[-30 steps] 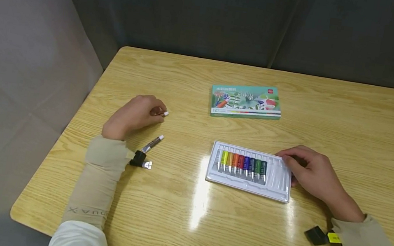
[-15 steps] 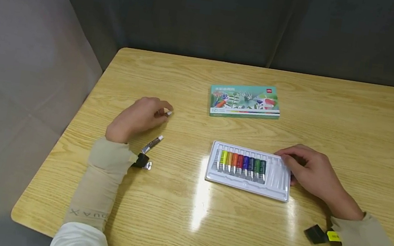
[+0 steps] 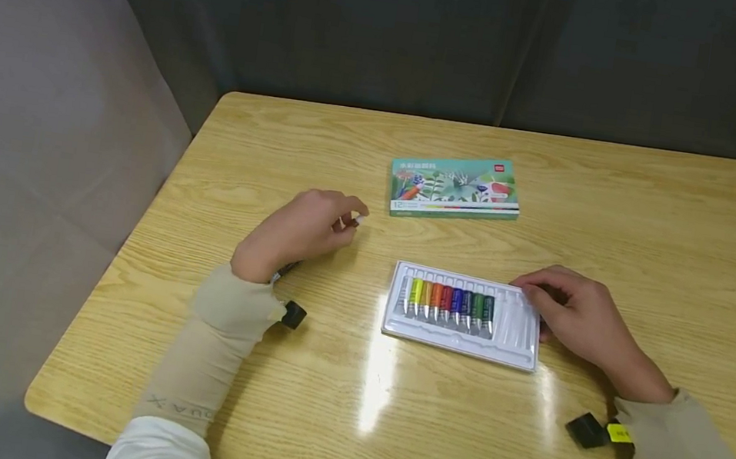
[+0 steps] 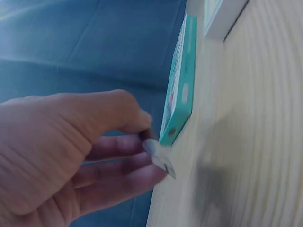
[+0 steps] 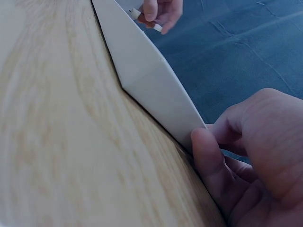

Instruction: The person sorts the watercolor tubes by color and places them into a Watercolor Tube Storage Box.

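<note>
Pinching a small white-capped paint tube (image 4: 159, 157) between thumb and fingers, a person's left hand (image 3: 305, 233) hung over the bench (image 3: 453, 434), left of a white tray (image 3: 444, 340) and apart from it. The right hand (image 3: 583, 316) gripped the tray's far right corner, apparently to steady it. Nine tubes (image 3: 447, 304), running from pale through yellow, red and blue to dark green, lay side by side in the tray, making that stretch of the row look done. Slots (image 3: 515, 320) at the right end held no tubes, so the set seemed about three-quarters in place. What looked like a loose tube (image 3: 282, 271) showed by the left sleeve (image 3: 211, 364), mostly hidden. Beyond, a green paint box (image 3: 455, 188) marked "12" lay flat before a dark curtain (image 3: 366, 28).
</note>
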